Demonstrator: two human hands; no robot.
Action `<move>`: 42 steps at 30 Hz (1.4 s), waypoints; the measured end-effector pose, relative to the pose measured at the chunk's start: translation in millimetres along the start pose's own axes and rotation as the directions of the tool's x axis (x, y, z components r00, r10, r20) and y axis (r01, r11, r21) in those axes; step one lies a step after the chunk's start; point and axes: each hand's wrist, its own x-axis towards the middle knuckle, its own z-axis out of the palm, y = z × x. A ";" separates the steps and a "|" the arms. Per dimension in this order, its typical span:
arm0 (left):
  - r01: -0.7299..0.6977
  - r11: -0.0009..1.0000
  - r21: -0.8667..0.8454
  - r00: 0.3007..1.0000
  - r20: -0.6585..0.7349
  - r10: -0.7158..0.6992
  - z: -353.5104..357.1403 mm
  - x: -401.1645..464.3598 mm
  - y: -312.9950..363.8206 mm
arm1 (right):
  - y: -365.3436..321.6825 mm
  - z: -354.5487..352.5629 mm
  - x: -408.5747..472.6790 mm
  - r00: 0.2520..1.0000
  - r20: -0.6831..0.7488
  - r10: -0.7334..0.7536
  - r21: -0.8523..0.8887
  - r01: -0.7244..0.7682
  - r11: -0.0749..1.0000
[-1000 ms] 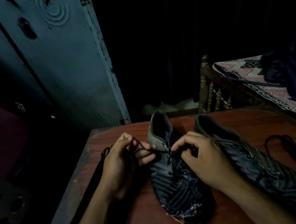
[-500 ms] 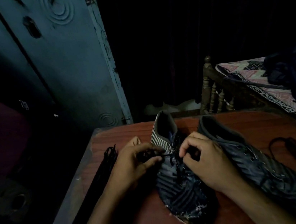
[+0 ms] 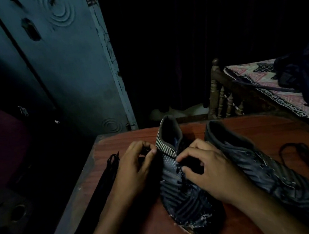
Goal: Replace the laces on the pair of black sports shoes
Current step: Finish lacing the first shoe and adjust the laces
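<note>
Lying along the left edge of the table (image 3: 270,137) is a bunch of black laces (image 3: 106,174), and next to it the left hand (image 3: 134,166) curls its fingers and pinches one end of a lace. The right hand (image 3: 211,170) pinches the lace (image 3: 179,172) at the top holes of the middle shoe (image 3: 183,191) (it looks nearly done, I think). The other shoe (image 3: 264,163) on the right seems to have no lace, with a loose lace (image 3: 300,154) beside it, so that one is left.

Two shoes (image 3: 186,187) (image 3: 270,164) side by side on the table (image 3: 269,133); loose laces (image 3: 106,178) (image 3: 300,154) flank them
</note>
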 end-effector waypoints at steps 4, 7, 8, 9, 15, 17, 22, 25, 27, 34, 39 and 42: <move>0.046 0.996 -0.079 0.998 0.056 -0.041 2.8 -4.8 3.6 | -0.2 -0.6 -0.6 1.000 -0.003 -0.021 -0.060 0.021 0.998; -0.004 0.999 -0.041 0.998 0.060 0.007 4.8 -7.3 2.6 | -1.1 0.1 -1.6 1.000 -0.012 -0.028 -0.071 0.027 0.997; -0.033 0.999 -0.009 0.998 0.061 0.033 5.5 -6.6 1.9 | -0.6 0.6 -1.9 0.999 -0.011 -0.036 -0.074 0.035 0.997; -0.051 0.998 0.022 0.997 0.066 0.050 6.0 -5.6 1.5 | -0.3 0.7 -1.9 0.999 -0.006 -0.046 -0.080 0.045 0.996; -0.095 0.994 0.062 0.990 0.113 0.087 4.6 -4.4 1.9 | 2.5 3.3 0.3 0.994 -0.004 -0.108 -0.160 0.106 0.981; -0.086 0.995 0.060 0.990 0.120 0.078 5.2 -3.8 2.4 | 2.8 3.6 0.0 0.991 0.000 -0.136 -0.180 0.134 0.974; -0.095 0.994 0.055 0.989 0.115 0.088 7.7 -6.1 1.5 | -0.7 2.7 -3.1 0.987 0.012 -0.157 -0.243 0.156 0.957; -0.117 0.992 0.054 0.989 0.102 0.111 8.2 -5.5 0.6 | -5.3 0.5 -3.9 0.988 0.017 -0.156 -0.246 0.155 0.957; -0.122 0.990 0.069 0.989 0.091 0.115 8.1 -4.9 0.8 | -5.3 -1.7 -3.6 0.993 0.011 -0.121 -0.204 0.120 0.972; -0.207 0.973 0.101 0.971 0.143 0.192 7.0 -4.7 -0.4 | -7.9 0.4 -2.3 1.000 -0.006 -0.002 -0.127 0.001 0.992; -0.309 0.935 0.172 0.938 0.218 0.270 11.2 -2.6 -1.5 | -6.2 -0.7 -1.7 1.000 -0.006 0.009 -0.116 -0.010 0.993; -0.310 0.936 0.168 0.937 0.217 0.272 14.2 -1.6 -3.5 | -7.7 0.3 -3.3 1.000 -0.016 -0.004 -0.121 0.002 0.993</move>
